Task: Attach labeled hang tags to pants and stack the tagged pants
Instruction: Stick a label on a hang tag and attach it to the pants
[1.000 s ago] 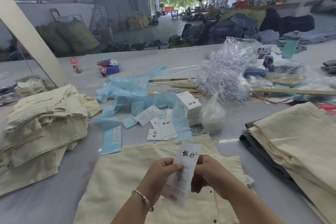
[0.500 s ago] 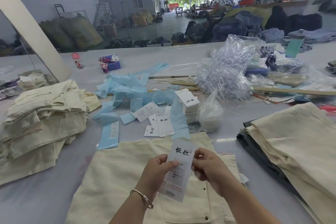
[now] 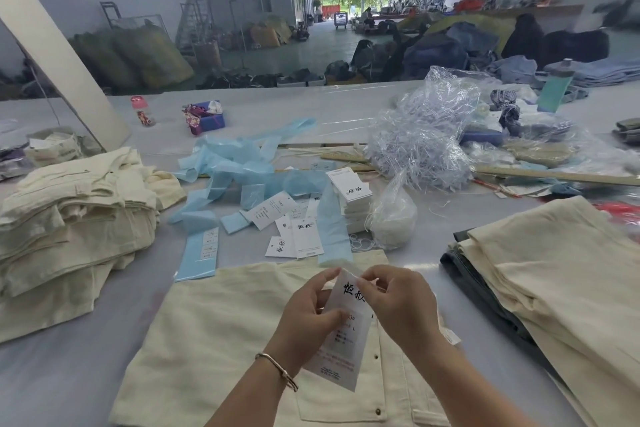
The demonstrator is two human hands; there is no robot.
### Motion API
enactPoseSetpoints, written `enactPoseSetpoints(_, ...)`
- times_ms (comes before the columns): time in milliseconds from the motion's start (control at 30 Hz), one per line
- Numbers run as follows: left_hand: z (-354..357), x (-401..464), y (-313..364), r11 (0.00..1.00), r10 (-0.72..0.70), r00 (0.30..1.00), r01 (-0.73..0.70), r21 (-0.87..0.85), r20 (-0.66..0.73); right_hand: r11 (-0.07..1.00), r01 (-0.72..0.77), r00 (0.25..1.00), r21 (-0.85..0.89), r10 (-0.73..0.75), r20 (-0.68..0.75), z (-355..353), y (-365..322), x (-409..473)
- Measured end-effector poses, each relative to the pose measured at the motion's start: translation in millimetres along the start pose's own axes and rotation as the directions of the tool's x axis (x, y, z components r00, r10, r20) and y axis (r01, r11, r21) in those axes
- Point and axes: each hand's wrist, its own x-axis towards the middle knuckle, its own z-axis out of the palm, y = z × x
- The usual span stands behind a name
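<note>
Hang tag (image 3: 341, 340) pinched by both hands' fingertips.

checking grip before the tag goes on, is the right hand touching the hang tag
Touching. The head view shows the right hand pinching the top edge of the hang tag, its fingers lying across the printed face.

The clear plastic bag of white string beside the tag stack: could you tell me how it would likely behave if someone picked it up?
The bag would probably sag and change shape, since its thin film is crumpled and slumped on the table. It looks light for its bulk, holding only loose white string. The glossy film may be slippery, so gripping its gathered top seems safest.
</note>
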Motion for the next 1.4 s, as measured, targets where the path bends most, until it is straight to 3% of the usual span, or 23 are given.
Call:
enactPoseSetpoints(267,1,2,4,0.998,0.055,0.998,-0.054,0.045,-0.025,0.999,0.003,0.99,-0.049,-0.01,-0.144,1,3,1)
enactPoseSetpoints(700,-9,1,3,0.998,0.063,0.997,-0.063,0.003,-0.051,0.998,-0.003,0.997,-0.058,-0.001,-0.075,9,-2,-3)
enactPoseSetpoints(933,-20,-4,5,0.997,0.076,0.997,-0.076,0.015,0.017,1.0,-0.021,0.996,-0.001,0.02,-0.086,17,-11,0)
enactPoseSetpoints(1033,-25,-5,5,0.996,0.087,0.994,-0.085,-0.041,0.067,0.999,-0.027,0.996,0.033,0.03,-0.088,21,-15,0)
enactPoseSetpoints(1233,-36,-3,6,0.946,0.103,0.99,-0.065,-0.319,0.101,0.995,-0.034,0.996,0.09,0.041,-0.077,31,-27,-5)
enactPoseSetpoints(1400,-44,8,4,0.928,0.05,0.996,-0.074,-0.366,-0.075,0.989,-0.027,0.997,0.147,0.038,-0.073,40,-40,-11)
